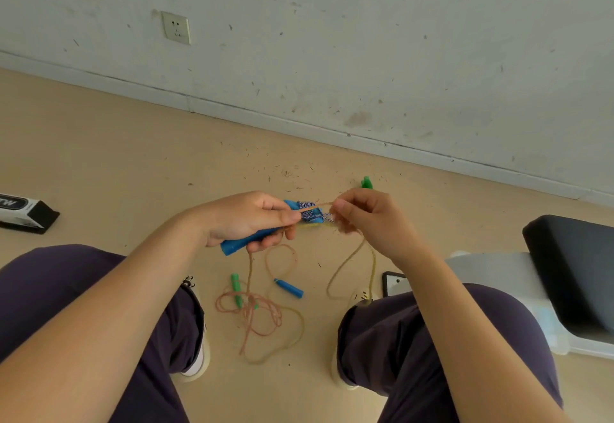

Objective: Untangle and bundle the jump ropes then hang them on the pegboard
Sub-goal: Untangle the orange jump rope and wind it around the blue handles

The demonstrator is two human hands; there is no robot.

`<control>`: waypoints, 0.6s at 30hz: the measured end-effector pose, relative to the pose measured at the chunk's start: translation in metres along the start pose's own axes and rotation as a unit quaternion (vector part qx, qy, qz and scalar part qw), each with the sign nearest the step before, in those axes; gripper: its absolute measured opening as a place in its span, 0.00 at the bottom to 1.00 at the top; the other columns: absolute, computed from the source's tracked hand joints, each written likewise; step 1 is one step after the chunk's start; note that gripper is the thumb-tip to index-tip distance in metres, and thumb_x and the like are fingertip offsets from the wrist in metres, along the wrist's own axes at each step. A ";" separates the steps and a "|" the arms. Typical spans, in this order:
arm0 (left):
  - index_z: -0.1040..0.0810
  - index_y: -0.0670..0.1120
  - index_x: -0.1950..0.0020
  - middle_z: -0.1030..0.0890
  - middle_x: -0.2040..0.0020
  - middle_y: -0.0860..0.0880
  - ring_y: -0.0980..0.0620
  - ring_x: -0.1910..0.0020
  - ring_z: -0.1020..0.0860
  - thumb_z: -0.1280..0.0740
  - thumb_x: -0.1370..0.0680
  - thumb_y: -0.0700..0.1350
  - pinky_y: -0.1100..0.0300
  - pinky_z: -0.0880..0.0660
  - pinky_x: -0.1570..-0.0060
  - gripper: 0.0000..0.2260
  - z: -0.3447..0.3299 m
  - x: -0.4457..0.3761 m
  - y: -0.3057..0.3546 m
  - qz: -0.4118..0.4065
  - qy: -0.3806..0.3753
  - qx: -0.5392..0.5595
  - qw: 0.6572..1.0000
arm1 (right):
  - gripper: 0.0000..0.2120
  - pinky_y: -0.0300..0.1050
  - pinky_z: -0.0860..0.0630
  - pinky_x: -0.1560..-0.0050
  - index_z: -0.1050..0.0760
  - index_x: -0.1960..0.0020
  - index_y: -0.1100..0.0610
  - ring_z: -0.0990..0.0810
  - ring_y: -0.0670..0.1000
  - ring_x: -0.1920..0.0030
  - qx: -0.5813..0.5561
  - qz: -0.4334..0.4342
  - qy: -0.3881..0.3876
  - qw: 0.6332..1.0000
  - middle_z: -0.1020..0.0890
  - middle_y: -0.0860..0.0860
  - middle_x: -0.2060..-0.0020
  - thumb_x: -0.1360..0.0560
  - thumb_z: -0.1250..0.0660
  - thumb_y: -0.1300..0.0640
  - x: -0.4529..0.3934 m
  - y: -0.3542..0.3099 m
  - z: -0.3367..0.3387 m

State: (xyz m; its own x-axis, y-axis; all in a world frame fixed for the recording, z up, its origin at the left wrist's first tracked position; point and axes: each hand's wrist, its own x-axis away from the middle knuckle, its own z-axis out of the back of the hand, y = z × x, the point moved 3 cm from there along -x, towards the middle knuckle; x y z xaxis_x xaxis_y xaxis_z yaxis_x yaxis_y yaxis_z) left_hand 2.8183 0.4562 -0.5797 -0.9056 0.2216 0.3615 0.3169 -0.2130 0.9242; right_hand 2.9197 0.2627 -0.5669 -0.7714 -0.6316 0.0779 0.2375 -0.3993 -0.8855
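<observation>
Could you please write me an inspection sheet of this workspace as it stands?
Surface: tan floor, scattered with small dark specks.
Job's things: blue handles wrapped with striped rope; loose blue handle, green handle and tangled tan rope on floor; another green handle behind the hands.
Clutter: black-and-white box; phone.
Grippers: left hand grips blue handles; right hand pinches rope.
Cables: nothing seen.
Surroundings: scuffed wall, socket, dark seat; pegboard not in view.
</observation>
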 end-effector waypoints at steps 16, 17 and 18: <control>0.20 0.44 0.55 0.25 0.67 0.49 0.54 0.73 0.31 0.32 0.22 0.49 0.63 0.31 0.71 0.08 -0.013 -0.014 -0.004 -0.047 0.029 0.132 0.990 | 0.07 0.47 0.24 0.45 0.21 0.56 0.51 0.20 0.48 0.56 0.049 0.066 -0.027 0.996 0.17 0.51 0.58 0.29 0.24 0.58 0.006 -0.017 -0.022; 0.21 0.44 0.55 0.24 0.67 0.48 0.54 0.73 0.30 0.32 0.21 0.47 0.63 0.29 0.70 0.07 -0.011 -0.013 -0.004 -0.050 0.030 0.119 0.991 | 0.06 0.45 0.24 0.46 0.21 0.56 0.51 0.20 0.46 0.56 0.047 0.068 -0.027 0.996 0.17 0.48 0.58 0.28 0.24 0.58 0.006 -0.016 -0.022; 0.21 0.44 0.54 0.23 0.67 0.48 0.53 0.71 0.28 0.32 0.21 0.46 0.62 0.28 0.68 0.07 -0.009 -0.012 -0.003 -0.052 0.032 0.106 0.992 | 0.06 0.42 0.24 0.48 0.22 0.57 0.51 0.21 0.44 0.57 0.042 0.073 -0.026 0.996 0.18 0.46 0.59 0.28 0.25 0.59 0.005 -0.015 -0.021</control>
State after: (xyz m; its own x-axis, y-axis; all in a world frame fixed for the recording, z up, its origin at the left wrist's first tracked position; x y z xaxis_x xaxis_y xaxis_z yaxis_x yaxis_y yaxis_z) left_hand 2.8260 0.4452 -0.5880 -0.9504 0.1703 0.2602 0.2666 0.0154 0.9637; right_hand 2.8993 0.2798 -0.5627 -0.6941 -0.7196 -0.0225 0.3951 -0.3547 -0.8474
